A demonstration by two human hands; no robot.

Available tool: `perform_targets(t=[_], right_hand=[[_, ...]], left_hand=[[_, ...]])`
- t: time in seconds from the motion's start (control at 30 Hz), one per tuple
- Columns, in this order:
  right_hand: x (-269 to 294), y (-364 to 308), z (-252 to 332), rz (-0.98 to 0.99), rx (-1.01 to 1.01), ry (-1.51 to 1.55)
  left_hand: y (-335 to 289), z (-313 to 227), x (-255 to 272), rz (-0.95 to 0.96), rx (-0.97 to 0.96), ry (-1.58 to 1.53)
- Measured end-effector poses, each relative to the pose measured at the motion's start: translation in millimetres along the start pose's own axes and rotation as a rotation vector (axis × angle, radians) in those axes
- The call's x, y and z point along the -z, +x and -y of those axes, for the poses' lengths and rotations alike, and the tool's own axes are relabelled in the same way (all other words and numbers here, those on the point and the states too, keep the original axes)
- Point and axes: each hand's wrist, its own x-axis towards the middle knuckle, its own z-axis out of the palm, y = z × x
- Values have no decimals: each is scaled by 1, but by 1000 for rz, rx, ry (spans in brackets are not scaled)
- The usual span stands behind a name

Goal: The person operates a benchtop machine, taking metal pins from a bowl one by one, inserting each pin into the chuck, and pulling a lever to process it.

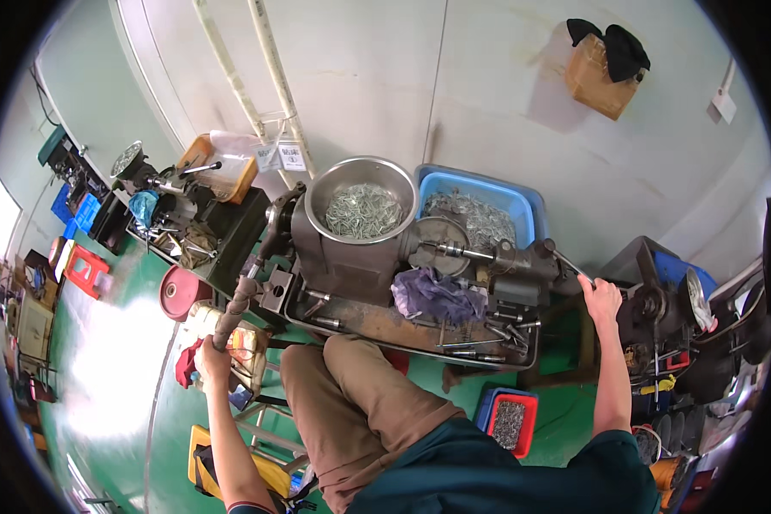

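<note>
Left hand [212, 363] clasps a wrapped lever [234, 313] beyond the left edge of the tray [385, 344]; right hand [602, 299] grips the tailstock handle [568, 261], likely for leverage.

Left hand [213, 356], fingers round a thick lever handle [231, 320]: ahead-right, dark headstock [347, 267], blocking; right, brown-trousered knees [305, 370], near; left, open passage over green floor [133, 411]. Right hand [604, 300], fingers round a thin metal lever [569, 262]: left, tailstock [522, 267], blocking; right, neighbouring machine [651, 301], narrow gap between; ahead, free air before the pale wall [540, 146]; back toward the body, open gap beside the forearm [612, 381].
</note>
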Motion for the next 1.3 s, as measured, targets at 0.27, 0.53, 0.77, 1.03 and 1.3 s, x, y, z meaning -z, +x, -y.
perform_targets(t=[0.27,0.53,0.77,1.03,1.3], right_hand=[[-6,14,0,-26,32,32],[-26,67,147,-201,231,397],[-33,61,265,610,389,963],[-58,53,273,643,449,1006],[-44,56,274,586,519,763]], left_hand=[[0,-5,8,55,20,-18],[1,-6,8,67,54,13],[-5,-13,13,57,57,1],[-47,-51,12,17,193,-15],[-70,-70,10,59,174,-44]])
